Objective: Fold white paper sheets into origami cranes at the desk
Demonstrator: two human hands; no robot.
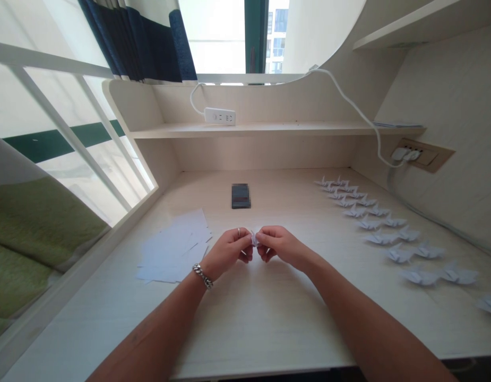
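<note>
At the middle of the desk, a small white paper crane (pixel 253 240) is pinched between my two hands, largely covered by the fingers. My left hand (pixel 231 246), with a ring and a chain bracelet at the wrist, grips its left side between thumb and fingers. From the right, my right hand (pixel 280 245) holds the other side in a similar pinch. Finished-looking paper cranes (pixel 382 237) stand in two rows along the right of the desk. Loose white paper sheets (pixel 171 252) lie in an uneven pile left of my left hand.
Beyond my hands lies a dark, flat rectangular object (pixel 241 196), its surface blurred. A white power strip (pixel 220 116) sits on the back shelf (pixel 269 130). Its cable (pixel 354 109) reaches the wall socket (pixel 426 155) at right. White railings (pixel 70 132) border the left side.
</note>
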